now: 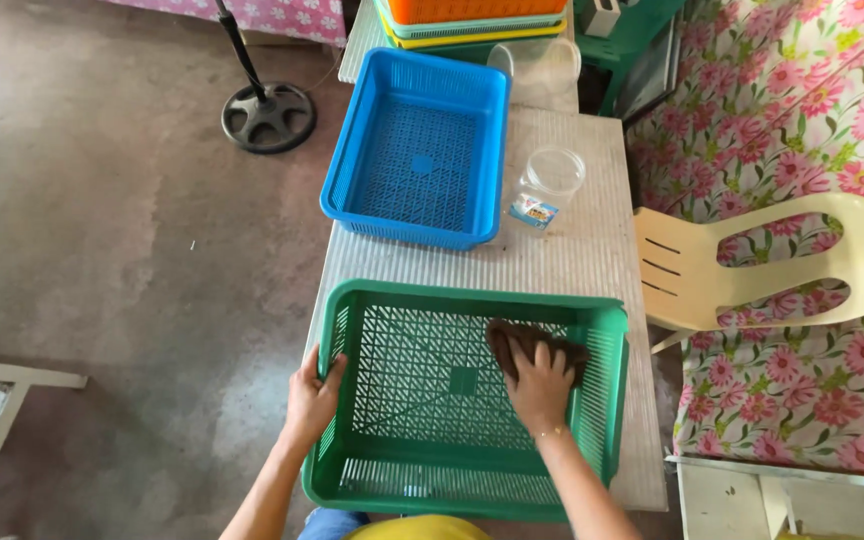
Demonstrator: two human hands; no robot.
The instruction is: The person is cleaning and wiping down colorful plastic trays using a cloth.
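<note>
A green plastic basket with a slotted floor sits on the near end of a narrow ribbed table. My left hand grips the basket's left rim. Inside the basket, at its right side, my right hand presses a dark brown cloth flat against the floor. Most of the cloth lies under my fingers.
A blue basket stands farther along the table, with a clear plastic jar to its right. Stacked orange, teal and yellow baskets and a clear container sit beyond. A cream plastic chair stands right, a black fan base left.
</note>
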